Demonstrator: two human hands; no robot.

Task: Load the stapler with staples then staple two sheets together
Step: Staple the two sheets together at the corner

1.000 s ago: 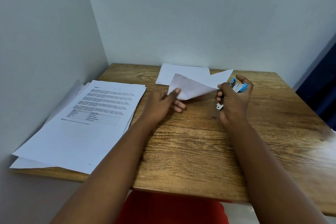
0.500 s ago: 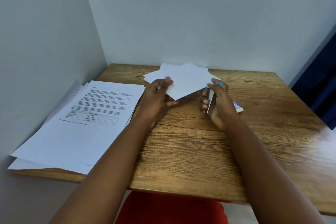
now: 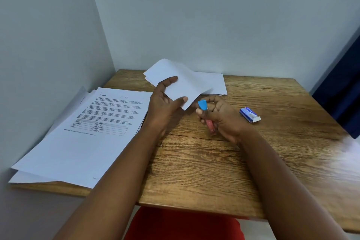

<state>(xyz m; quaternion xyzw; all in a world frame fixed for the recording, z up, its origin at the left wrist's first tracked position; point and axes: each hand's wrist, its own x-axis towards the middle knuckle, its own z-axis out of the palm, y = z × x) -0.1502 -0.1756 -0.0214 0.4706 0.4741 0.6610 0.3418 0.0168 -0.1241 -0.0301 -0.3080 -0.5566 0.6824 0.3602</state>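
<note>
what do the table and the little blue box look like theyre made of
Table: wood or wood-look laminate, going by the brown grain lines; low sheen with a glare patch at right. Little blue box: probably printed card, with sharp folded edges and a white end.

Printed stack (image 3: 93,132) left on table (image 3: 194,171); staple box (image 3: 250,114) right, probably flat.

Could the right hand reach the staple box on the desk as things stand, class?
Probably yes, but not freely. The staple box lies on bare desk just right of the right hand with nothing between them. That hand is closed around the stapler, so it would have to put it down first.
</note>
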